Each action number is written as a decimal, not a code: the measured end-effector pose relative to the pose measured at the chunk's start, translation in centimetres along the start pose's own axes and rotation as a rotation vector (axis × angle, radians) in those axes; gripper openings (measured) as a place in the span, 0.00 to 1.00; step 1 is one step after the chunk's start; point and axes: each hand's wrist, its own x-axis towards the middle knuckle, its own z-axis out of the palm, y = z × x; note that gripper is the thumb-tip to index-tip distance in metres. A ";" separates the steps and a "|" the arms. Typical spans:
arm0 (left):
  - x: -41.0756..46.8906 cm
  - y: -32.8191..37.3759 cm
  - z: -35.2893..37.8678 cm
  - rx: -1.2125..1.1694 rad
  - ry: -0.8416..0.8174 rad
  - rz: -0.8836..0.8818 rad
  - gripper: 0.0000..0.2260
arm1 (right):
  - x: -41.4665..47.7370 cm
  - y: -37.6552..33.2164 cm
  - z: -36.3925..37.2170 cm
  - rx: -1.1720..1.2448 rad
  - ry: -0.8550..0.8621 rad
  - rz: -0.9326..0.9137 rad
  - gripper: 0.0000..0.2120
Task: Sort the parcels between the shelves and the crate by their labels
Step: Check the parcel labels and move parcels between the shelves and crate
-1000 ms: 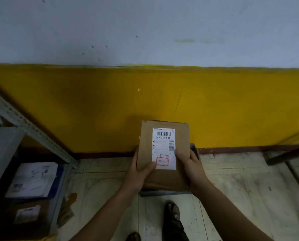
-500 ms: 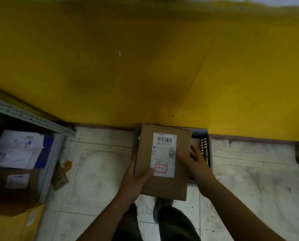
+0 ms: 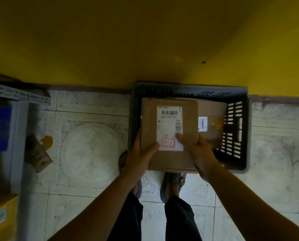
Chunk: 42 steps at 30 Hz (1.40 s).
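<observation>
Two hands, left [image 3: 139,154] & right [image 3: 198,151], grip parcel [image 3: 188,117] over crate [image 3: 233,136], half-hiding 2nd parcel [image 3: 213,108]; label [image 3: 169,127] txt blurred.

Both arms are extended forward. The left forearm [image 3: 96,206] is brought in from the near left and the right forearm [image 3: 249,202] from the near right, converging toward centre. The left hand [image 3: 140,153] is set on the near-left edge of the parcel [image 3: 169,160], thumb laid across the top face, fingers hidden beneath. The right hand [image 3: 197,150] is set on the near-right edge, thumb pressed flat on top and pointed left, fingers hidden under. The wrists are held roughly straight. The legs [image 3: 180,220] in dark trousers are seen below, side by side.
</observation>
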 end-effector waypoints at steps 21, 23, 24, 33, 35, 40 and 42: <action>14.0 -6.1 -2.3 1.225 0.195 0.535 0.29 | 16.0 3.3 5.6 -0.065 0.026 -0.175 0.29; 14.4 -6.2 -2.3 1.322 0.137 0.566 0.31 | 16.3 3.4 5.5 -0.086 0.031 -0.162 0.30; 14.5 -6.2 -2.3 1.339 0.123 0.547 0.32 | 16.4 3.3 5.4 -0.088 0.021 -0.154 0.31; 13.0 -3.9 -2.9 1.189 0.008 0.430 0.33 | 15.0 1.7 5.0 -0.159 0.076 -0.063 0.40; 12.8 -3.5 -3.1 1.152 0.009 0.416 0.32 | 14.3 1.3 4.7 -0.209 0.095 -0.062 0.38; 11.4 -1.8 -3.3 1.021 0.037 0.443 0.27 | 11.7 0.4 4.5 -0.281 0.116 -0.107 0.29; 10.4 -1.2 -3.5 0.961 0.040 0.454 0.25 | 10.2 0.2 4.6 -0.266 0.124 -0.100 0.30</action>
